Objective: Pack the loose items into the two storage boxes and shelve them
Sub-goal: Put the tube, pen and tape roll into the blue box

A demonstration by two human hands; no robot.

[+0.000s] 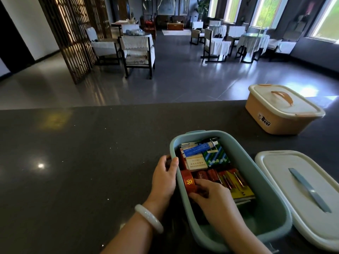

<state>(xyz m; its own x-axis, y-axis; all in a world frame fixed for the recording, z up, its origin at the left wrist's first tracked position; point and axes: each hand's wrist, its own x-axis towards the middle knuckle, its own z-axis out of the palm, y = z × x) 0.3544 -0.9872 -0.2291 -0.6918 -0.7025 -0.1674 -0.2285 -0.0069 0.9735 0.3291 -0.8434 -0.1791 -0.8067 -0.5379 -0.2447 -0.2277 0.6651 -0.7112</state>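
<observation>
A pale blue storage box [271,182] stands open on the dark counter, holding several small packs, a tube and a card of AA batteries [238,186]. My left hand [165,176] grips the box's left rim, thumb over the edge. Inside the box, my right hand [211,195] holds a red pack [189,182] standing against the left wall. The box's white lid [286,182] with a blue-grey handle lies flat to the right. A peach storage box [271,118] with its white lid on stands at the counter's far right.
The dark speckled counter [82,153] stretches left of the boxes. Beyond its far edge is a tiled floor with chairs, covered tables and a wooden lattice screen [73,33].
</observation>
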